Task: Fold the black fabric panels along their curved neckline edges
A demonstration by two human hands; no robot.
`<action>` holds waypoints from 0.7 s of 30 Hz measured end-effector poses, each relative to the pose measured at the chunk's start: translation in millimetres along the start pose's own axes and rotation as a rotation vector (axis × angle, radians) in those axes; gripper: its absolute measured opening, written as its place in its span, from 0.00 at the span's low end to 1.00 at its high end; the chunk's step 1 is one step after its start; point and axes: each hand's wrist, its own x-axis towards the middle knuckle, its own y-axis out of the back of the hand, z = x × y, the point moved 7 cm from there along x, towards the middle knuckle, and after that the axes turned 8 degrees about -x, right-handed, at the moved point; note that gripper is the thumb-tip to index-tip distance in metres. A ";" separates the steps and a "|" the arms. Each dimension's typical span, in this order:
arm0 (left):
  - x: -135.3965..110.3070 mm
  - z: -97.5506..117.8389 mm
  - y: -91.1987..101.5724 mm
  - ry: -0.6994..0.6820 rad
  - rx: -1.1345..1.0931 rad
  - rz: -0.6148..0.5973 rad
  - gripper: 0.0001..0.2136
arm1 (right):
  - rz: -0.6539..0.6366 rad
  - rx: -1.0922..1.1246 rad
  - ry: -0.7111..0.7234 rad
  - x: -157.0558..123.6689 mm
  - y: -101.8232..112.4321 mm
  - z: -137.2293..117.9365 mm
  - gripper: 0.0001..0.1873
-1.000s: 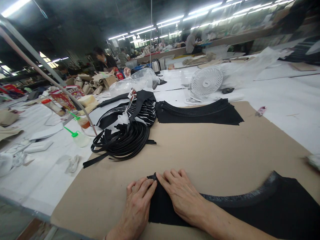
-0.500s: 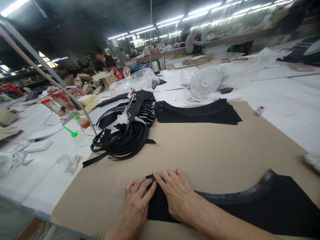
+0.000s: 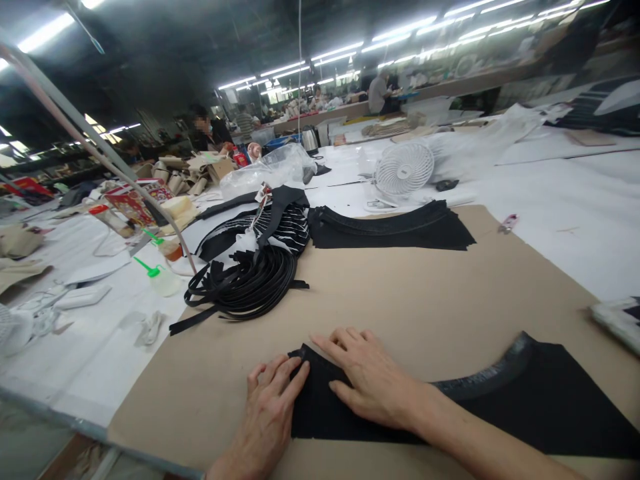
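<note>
A black fabric piece (image 3: 540,400) with a curved upper edge lies on brown paperboard in front of me. A shiny, darker strip (image 3: 485,383) runs along that curve. My left hand (image 3: 270,403) rests at the piece's left corner, its fingertips pressing on the cloth and its fingers apart. Just right of it, my right hand (image 3: 370,377) spreads over the curved edge with fingers stretched out and thumb on the fabric. The part of the edge beneath my right hand is hidden. Behind lies a stack of similar black pieces (image 3: 390,230).
A coil of black strips (image 3: 250,287) lies back left beside striped fabric (image 3: 287,227). Green-tipped bottles (image 3: 163,280) and a slanting pole (image 3: 125,167) stand left. A white fan (image 3: 405,170) is behind the stack. Brown paperboard (image 3: 400,293) covers the white table (image 3: 550,200).
My right hand has moved slightly right, away from my left fingertips, and its thumb has spread out. My left hand stays at the corner. The view has shifted a little.
</note>
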 end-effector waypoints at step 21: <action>13.1 -7.2 9.5 0.093 -0.013 0.087 0.08 | 0.006 0.002 -0.107 -30.4 -3.3 15.7 0.22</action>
